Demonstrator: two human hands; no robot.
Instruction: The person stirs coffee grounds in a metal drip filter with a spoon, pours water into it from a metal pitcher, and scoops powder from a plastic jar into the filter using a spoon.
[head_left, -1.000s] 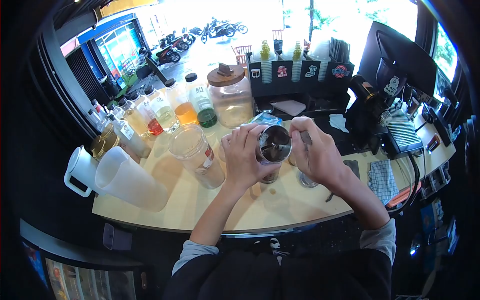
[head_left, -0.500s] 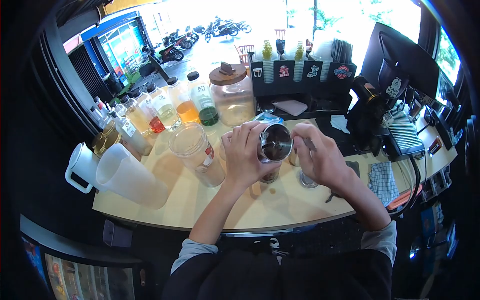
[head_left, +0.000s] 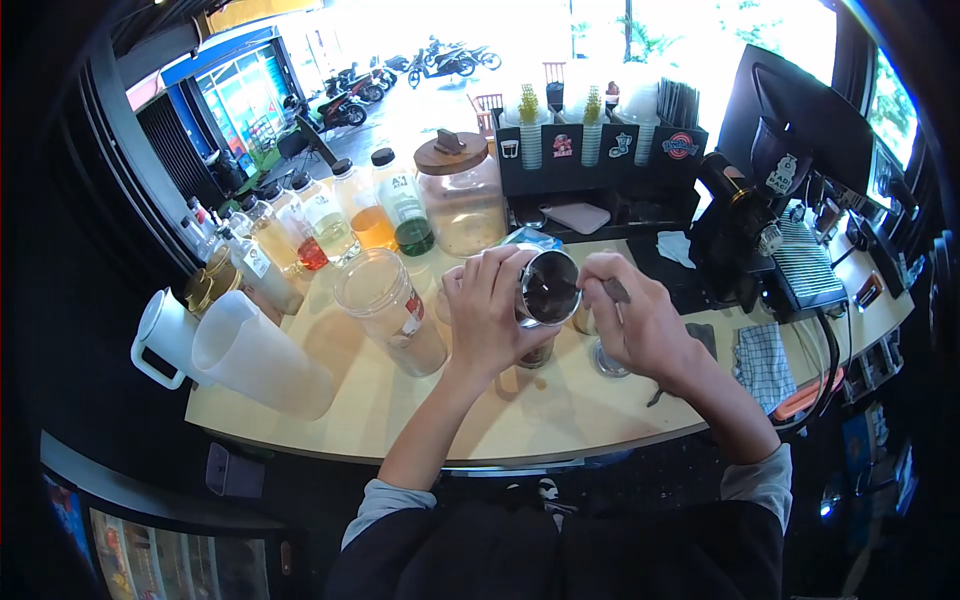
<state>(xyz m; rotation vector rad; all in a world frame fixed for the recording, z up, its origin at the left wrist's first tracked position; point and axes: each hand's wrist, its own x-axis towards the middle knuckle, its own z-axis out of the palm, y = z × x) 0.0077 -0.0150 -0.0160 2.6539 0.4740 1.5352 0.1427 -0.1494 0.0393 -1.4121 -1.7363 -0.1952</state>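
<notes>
My left hand (head_left: 492,300) is wrapped round a shiny metal cup (head_left: 549,288), tilted so its mouth faces me. Dark brown stuff lies inside. Pinched in my right hand (head_left: 640,315) is a small spoon (head_left: 616,290), its flat end sticking out by the thumb; its other end points to the cup's rim. Below the cup, partly hidden, stands a glass with brown contents (head_left: 537,354). The round base of another clear glass (head_left: 610,362) shows under my right hand. To the left of my left hand is an open clear plastic jar (head_left: 400,320).
A frosted pitcher (head_left: 260,350) and a white jug (head_left: 160,340) stand at the left. Several syrup bottles (head_left: 370,215) and a wooden-lidded glass jar (head_left: 462,200) line the back. A black cup holder (head_left: 590,180), coffee grinder (head_left: 750,220) and checked cloth (head_left: 764,365) are farther right.
The metal cup and both hands have shifted only slightly. My right hand has tilted a little with the spoon, close to the cup's rim. The camera view has moved slightly.
</notes>
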